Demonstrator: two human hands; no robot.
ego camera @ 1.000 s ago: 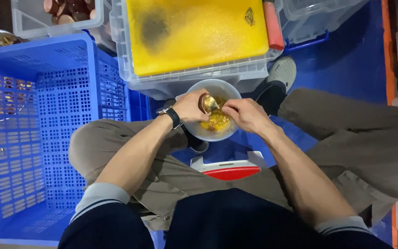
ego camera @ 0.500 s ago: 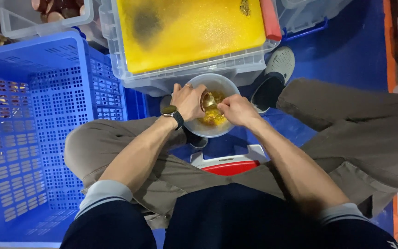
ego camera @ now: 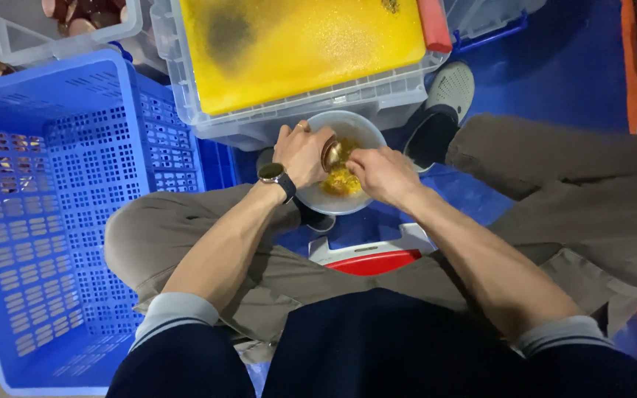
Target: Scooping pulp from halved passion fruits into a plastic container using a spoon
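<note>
Forearms angled inward over the bowl (ego camera: 359, 133), left hand (ego camera: 300, 151) fingers clasping a small brown object (ego camera: 331, 153), right hand (ego camera: 381, 173) fingers pinching it.

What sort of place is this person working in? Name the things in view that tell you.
Probably a food-preparation work area, perhaps a market stall or back kitchen: a yellow cutting board on a clear bin, a blue crate, and a bowl of yellow food.

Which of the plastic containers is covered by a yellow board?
The clear plastic bin directly beyond the hands; a yellow board lies across its top. The blue perforated crate stands uncovered.
</note>
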